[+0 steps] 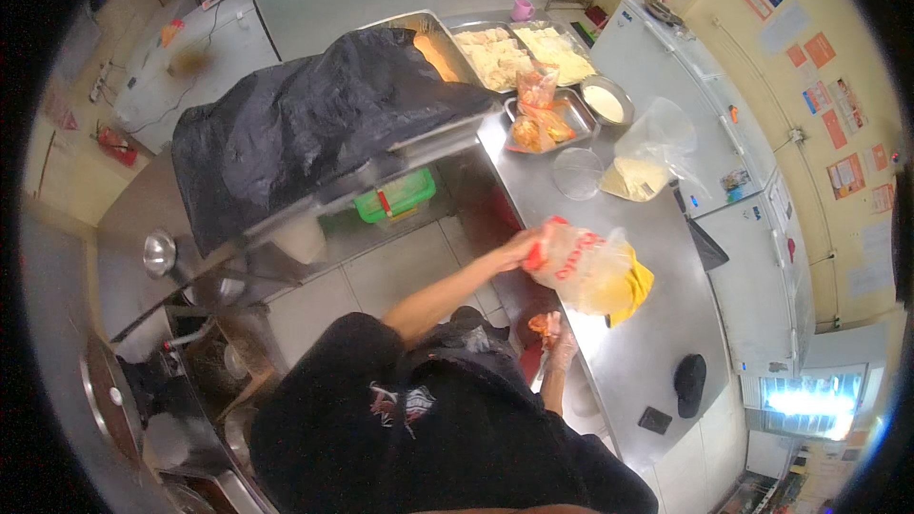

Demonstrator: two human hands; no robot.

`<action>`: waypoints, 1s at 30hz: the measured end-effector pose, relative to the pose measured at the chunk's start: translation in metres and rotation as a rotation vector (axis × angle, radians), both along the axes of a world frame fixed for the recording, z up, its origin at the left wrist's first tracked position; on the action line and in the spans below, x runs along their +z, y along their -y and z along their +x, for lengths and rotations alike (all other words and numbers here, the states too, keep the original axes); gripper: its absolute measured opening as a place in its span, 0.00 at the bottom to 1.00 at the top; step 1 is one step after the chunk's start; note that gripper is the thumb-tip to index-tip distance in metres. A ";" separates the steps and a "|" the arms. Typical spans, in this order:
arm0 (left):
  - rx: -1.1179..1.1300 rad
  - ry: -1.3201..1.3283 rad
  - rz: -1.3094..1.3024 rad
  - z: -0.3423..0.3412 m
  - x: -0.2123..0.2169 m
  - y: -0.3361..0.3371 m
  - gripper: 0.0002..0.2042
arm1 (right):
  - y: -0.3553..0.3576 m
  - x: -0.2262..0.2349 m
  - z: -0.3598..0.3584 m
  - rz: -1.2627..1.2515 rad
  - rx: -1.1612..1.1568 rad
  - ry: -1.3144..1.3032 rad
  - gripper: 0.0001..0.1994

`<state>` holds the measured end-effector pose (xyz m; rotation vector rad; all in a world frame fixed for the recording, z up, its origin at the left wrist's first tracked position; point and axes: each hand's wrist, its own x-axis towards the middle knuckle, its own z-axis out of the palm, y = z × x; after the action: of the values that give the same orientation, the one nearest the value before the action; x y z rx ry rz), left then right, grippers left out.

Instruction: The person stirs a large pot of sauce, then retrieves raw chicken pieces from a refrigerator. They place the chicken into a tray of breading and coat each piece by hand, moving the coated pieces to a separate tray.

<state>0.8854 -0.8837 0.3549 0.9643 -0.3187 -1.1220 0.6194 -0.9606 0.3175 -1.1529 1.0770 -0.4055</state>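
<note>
Left grip [519, 250] closed on a printed plastic bag [579, 268] at the tabletop [633, 362] edge; gloved right grip [562, 350] holding a reddish food piece [542, 325], outside the bag; further orange-red food [535, 130] left in the metal tray [575, 114]

Steel table [657, 333]: black oval item [689, 385], dark flat rectangle [654, 420], clear round piece [577, 174], metal tray [575, 114], bowl [614, 82], clear bag [647, 157].
</note>
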 end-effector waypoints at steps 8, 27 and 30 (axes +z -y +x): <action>0.315 1.059 0.363 0.161 -0.012 0.046 0.29 | 0.022 0.010 0.193 0.133 0.021 0.047 0.14; 1.801 0.938 0.794 0.535 0.142 -0.231 0.07 | 0.075 0.020 0.605 0.122 0.829 0.078 0.14; 2.191 0.704 0.843 0.496 0.152 -0.369 0.14 | 0.069 0.035 0.637 0.170 0.780 0.115 0.14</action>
<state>1.3810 -0.5146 0.5065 1.5587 0.6965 1.2382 1.2568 -1.0293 0.3525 -1.2785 0.4846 0.2275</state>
